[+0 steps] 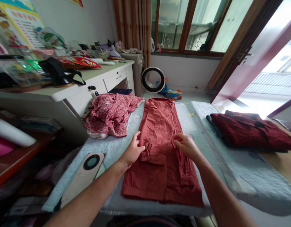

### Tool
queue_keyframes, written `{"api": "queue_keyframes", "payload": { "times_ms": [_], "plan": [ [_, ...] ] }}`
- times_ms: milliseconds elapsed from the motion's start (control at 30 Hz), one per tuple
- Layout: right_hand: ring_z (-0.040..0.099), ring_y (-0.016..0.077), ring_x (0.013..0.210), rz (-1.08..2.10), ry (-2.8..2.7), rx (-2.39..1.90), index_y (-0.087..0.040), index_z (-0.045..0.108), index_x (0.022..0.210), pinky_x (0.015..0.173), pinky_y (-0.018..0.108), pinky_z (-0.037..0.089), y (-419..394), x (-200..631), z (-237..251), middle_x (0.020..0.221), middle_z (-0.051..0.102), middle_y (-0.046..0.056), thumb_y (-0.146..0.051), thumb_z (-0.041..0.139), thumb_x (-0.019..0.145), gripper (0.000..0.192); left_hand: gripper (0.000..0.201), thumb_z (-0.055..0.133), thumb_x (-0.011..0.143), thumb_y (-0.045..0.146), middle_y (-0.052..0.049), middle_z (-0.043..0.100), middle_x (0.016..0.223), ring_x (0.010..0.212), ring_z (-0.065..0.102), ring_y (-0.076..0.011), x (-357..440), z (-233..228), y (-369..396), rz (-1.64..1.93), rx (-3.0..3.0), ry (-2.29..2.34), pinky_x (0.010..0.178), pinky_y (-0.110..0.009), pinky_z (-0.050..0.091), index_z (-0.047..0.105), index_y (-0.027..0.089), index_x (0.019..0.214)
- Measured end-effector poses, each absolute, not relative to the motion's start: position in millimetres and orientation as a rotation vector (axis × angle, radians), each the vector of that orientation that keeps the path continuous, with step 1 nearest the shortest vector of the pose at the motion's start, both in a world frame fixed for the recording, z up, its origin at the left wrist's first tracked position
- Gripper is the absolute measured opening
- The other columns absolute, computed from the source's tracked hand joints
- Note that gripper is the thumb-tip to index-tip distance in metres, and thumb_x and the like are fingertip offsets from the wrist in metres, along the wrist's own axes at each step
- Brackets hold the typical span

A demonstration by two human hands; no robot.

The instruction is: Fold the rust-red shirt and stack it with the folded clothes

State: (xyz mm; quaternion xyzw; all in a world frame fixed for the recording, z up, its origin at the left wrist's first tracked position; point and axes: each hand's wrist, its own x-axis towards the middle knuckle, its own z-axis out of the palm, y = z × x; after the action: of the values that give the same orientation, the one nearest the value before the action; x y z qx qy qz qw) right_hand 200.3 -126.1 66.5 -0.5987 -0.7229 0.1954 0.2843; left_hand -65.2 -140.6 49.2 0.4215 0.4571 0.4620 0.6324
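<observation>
A rust-red shirt [157, 126] lies lengthwise on the pale blue cloth, its sides folded inward and its sleeves laid down along the body. My left hand [133, 152] is at the shirt's left edge, thumb and fingers apart, the thumb tip at a sleeve cuff [147, 154]. Across from it, my right hand [186, 145] rests at the right edge with its fingers loosely bent and parted over the fabric. Neither hand visibly grips the cloth. Below, the shirt's hem [145, 194] spreads flat near the front edge.
A crumpled pink patterned garment [110, 113] lies at the back left. Near my left forearm is a phone [82, 176] on the blue cloth [213, 164]. Folded dark red clothing [251, 130] is stacked at the right. A cluttered white desk [119, 67] borders the left side.
</observation>
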Motion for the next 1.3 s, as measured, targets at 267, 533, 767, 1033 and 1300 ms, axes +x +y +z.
{"api": "queue_keyframes", "payload": {
  "times_ms": [267,533,767,1033,1300],
  "plan": [
    [0.063,0.0192,0.084,0.278,-1.993,-1.651,-0.016,0.069,0.098,0.080,0.029,0.047,-104.5,207.9,38.7,0.092,0.071,0.008,-0.022,0.054,0.078,0.025,0.048,0.050,0.076,0.014,-0.007,0.066,0.118,0.104,0.064,-0.0196,-76.0,46.7,-153.6,0.972,1.203,1.209,0.094,-0.035,0.051,0.055,0.015,0.124],
    [0.057,0.0235,0.102,0.153,-2.060,-1.662,-0.016,0.066,0.108,0.094,0.035,0.042,-100.1,205.3,5.7,0.108,0.065,0.010,-0.018,0.053,0.080,0.031,0.042,0.056,0.077,0.015,-0.009,0.064,0.122,0.116,0.058,-0.0222,-88.6,39.9,-161.7,0.936,1.773,1.457,0.109,-0.039,0.040,0.062,0.017,0.119],
    [0.056,0.0240,0.104,0.094,-2.043,-1.655,-0.017,0.065,0.109,0.095,0.036,0.041,-102.3,205.1,0.0,0.112,0.064,0.010,-0.020,0.052,0.082,0.030,0.044,0.052,0.081,0.017,-0.008,0.068,0.116,0.102,0.065,-0.0195,-85.7,31.3,-163.4,0.964,1.530,1.300,0.094,-0.035,0.052,0.057,0.016,0.125],
    [0.055,0.0234,0.105,0.095,-2.048,-1.660,-0.017,0.065,0.110,0.095,0.036,0.041,-103.6,205.8,-2.3,0.116,0.062,0.010,-0.021,0.051,0.084,0.029,0.034,0.050,0.084,0.017,-0.008,0.067,0.113,0.108,0.062,-0.0212,-89.2,38.0,-172.5,0.831,1.897,1.476,0.100,-0.035,0.046,0.065,0.019,0.114],
    [0.055,0.0237,0.107,0.145,-2.047,-1.682,-0.018,0.063,0.110,0.098,0.037,0.039,-106.6,202.0,4.7,0.116,0.062,0.010,-0.019,0.050,0.084,0.029,0.011,0.059,0.080,0.022,-0.013,0.059,0.116,0.109,0.052,-0.0301,-83.9,73.0,-165.2,0.426,2.413,1.680,0.098,-0.047,0.041,0.068,0.018,0.083]
  ]
}}
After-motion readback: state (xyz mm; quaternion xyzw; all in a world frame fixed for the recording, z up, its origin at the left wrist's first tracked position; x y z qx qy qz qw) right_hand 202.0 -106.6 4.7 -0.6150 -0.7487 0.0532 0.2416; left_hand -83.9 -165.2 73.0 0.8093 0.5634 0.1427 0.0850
